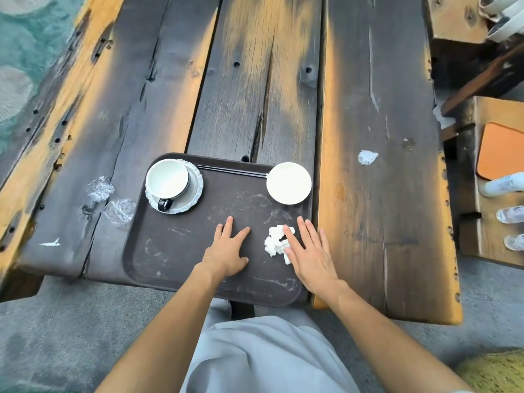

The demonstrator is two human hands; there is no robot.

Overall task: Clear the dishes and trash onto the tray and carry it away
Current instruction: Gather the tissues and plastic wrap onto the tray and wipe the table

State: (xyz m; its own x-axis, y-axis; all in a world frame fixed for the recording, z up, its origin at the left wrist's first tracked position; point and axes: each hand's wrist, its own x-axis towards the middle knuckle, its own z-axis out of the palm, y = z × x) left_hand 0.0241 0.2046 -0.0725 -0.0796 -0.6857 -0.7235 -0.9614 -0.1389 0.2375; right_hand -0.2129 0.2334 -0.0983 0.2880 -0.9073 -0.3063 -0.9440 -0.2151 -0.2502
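Note:
A dark brown tray (170,251) lies at the near edge of the wooden table (368,137). On its far left corner a white cup with a black handle (167,181) stands on a ruffled saucer (195,191). A small white bowl (288,182) sits at the far right corner, with dark chopsticks (232,171) along the far rim. A crumpled white napkin (276,242) rests on the tray's right side. My left hand (228,251) lies flat and open on the tray's middle. My right hand (310,253) is open, its fingers touching the napkin's right edge.
Two crumpled clear plastic wrappers (100,188) (120,211) and a white scrap (52,243) lie on the table left of the tray. A white smear (367,157) marks the table at right. A bench (482,165) on the right holds an orange pad (502,151) and bottles (504,185).

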